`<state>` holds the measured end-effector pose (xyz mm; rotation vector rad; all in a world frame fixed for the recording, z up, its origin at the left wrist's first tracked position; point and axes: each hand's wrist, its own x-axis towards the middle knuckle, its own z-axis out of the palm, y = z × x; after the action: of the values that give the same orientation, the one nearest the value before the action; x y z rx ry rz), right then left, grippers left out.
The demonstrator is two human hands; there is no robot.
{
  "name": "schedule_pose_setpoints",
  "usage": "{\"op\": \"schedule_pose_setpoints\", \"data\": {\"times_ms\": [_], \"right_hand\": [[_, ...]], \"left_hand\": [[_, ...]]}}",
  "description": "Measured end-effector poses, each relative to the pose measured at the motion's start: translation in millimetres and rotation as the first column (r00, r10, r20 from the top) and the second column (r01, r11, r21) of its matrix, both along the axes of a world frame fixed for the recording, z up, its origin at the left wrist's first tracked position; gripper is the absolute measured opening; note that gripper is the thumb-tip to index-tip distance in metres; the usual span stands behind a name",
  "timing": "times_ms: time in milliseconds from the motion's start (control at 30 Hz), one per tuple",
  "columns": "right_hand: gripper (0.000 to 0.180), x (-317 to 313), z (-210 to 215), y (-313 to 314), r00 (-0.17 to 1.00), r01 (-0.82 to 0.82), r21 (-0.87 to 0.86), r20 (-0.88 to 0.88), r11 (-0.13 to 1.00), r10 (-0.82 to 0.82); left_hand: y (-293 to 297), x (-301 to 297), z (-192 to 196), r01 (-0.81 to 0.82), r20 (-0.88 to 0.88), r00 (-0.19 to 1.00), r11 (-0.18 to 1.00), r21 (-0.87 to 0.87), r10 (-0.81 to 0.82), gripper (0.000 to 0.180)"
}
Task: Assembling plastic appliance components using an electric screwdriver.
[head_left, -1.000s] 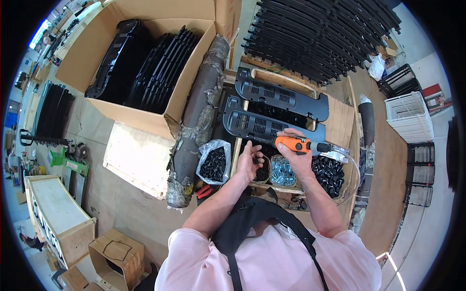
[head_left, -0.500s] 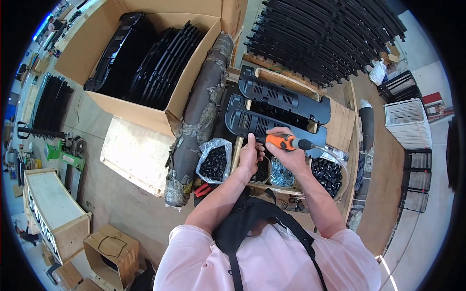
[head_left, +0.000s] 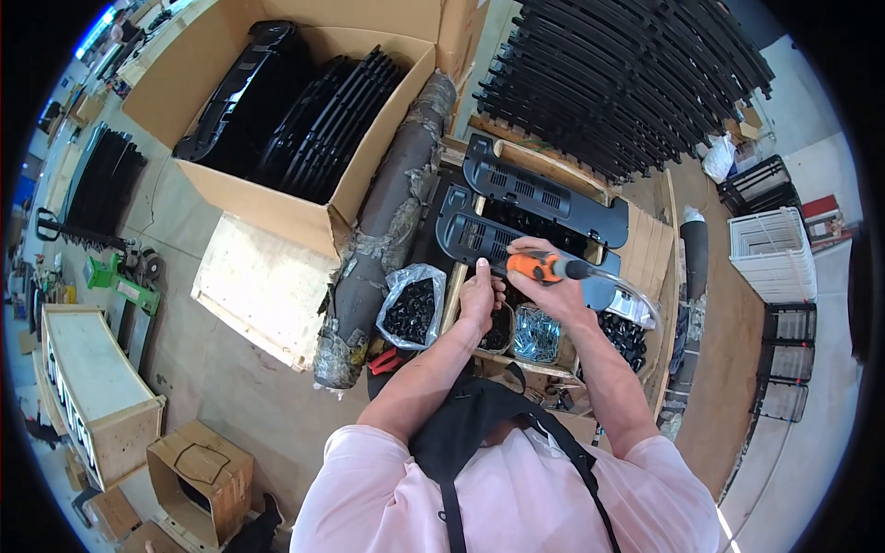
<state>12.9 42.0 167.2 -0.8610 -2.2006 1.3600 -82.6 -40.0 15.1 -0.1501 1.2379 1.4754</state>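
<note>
Plainly, right hand (head_left: pixel 555 293), grip around orange driver (head_left: pixel 537 267), left hand (head_left: pixel 478 300) near black panel (head_left: pixel 472 234), grip unclear

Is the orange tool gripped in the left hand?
No, the right hand grips the orange tool, while the left hand is to its left.
</note>
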Motion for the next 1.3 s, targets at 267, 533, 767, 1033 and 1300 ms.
{"op": "schedule_pose_setpoints", "data": {"times_ms": [267,533,767,1033,1300], "right_hand": [[0.052,16.0,13.9,-3.0,0.963,0.123,-0.187,-0.216,0.975,-0.163],[0.049,43.7,-6.9,-17.1,0.923,0.155,-0.305,-0.295,0.94,-0.248],[0.05,59.4,-6.8,-22.7,0.93,0.176,-0.305,-0.261,0.936,-0.26],[0.05,65.5,-11.8,-25.3,0.921,0.198,-0.321,-0.263,0.926,-0.288],[0.05,69.2,-12.3,-24.4,0.912,0.205,-0.332,-0.276,0.921,-0.303]], "left_hand": [[-29.2,-6.5,-9.0,-0.012,0.314,0.948,0.98,0.2,-0.052,0.039],[-38.6,-0.6,7.2,-0.027,0.366,0.93,0.98,0.198,-0.048,0.026],[-39.9,2.1,9.7,0.042,0.398,0.91,0.981,0.187,-0.115,0.031],[-46.4,6.4,0.4,0.135,0.255,0.943,0.946,0.294,-0.214,0.025],[-46.9,7.8,7.0,0.111,0.242,0.956,0.968,0.227,-0.167,0.024]]}}
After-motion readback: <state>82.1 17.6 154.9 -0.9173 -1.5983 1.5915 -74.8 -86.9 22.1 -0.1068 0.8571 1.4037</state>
